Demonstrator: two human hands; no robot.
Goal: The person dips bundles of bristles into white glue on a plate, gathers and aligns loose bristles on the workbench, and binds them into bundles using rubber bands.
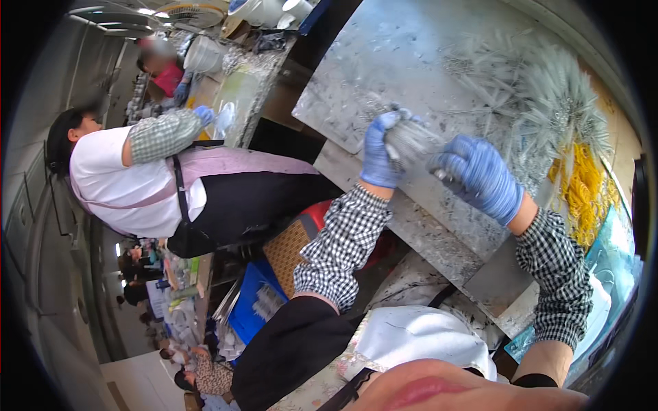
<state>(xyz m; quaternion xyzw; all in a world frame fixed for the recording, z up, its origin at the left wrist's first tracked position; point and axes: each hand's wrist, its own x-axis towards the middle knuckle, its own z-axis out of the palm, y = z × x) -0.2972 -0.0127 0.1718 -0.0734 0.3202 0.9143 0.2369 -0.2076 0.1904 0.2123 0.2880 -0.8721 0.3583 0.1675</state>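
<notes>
My left hand (381, 156), in a blue-and-white knit glove, is closed around a bundle of thin, pale grey, bristly strands (411, 142). The strands fan out to the right of its fingers. Close beside their loose ends is my right hand (485, 177), gloved the same way, its fingers curled together; what sits in its fingertips is too small to make out. Both hands are above a grey worktable (363, 89) speckled with dark bits. A large heap of similar pale, feathery strands (562, 96) spreads over the table's far right.
Yellow strands (582, 192) lie at the right edge, beside clear blue plastic sheeting (610, 253). At the lower left are a blue tray (257, 305) and a woven-topped stool (286, 257). A co-worker (137, 178) stands left at another table (240, 103); more people are farther back.
</notes>
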